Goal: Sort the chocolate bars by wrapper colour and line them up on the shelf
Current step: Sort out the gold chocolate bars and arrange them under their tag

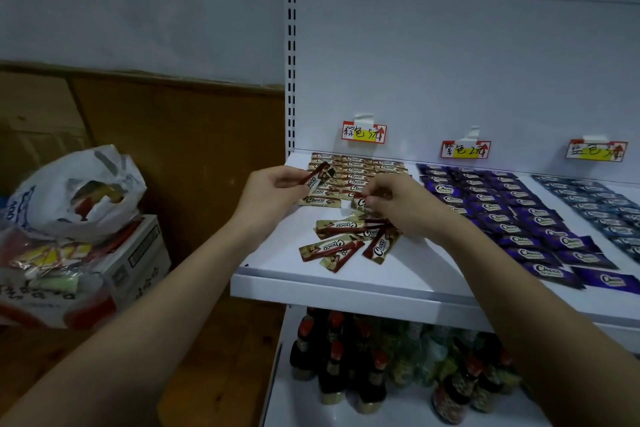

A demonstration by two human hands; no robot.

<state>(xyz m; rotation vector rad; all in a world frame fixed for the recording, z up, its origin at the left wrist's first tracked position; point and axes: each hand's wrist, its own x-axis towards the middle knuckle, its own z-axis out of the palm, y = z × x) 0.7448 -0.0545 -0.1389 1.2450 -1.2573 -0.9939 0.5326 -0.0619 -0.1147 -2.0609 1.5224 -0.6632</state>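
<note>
The left hand (273,191) pinched one brown bar (317,177) between thumb and fingers, lifted above the shelf (284,263) near its left edge. The right hand (401,208) hung over a loose pile (349,239) of brown bars towards the front edge, its curled fingertips nipping another bar (362,202). Behind both, brown rows (356,166) lay against the back edge. Purple bars (502,215) filled the middle; blue bars (602,204) ran to the right edge.
</note>
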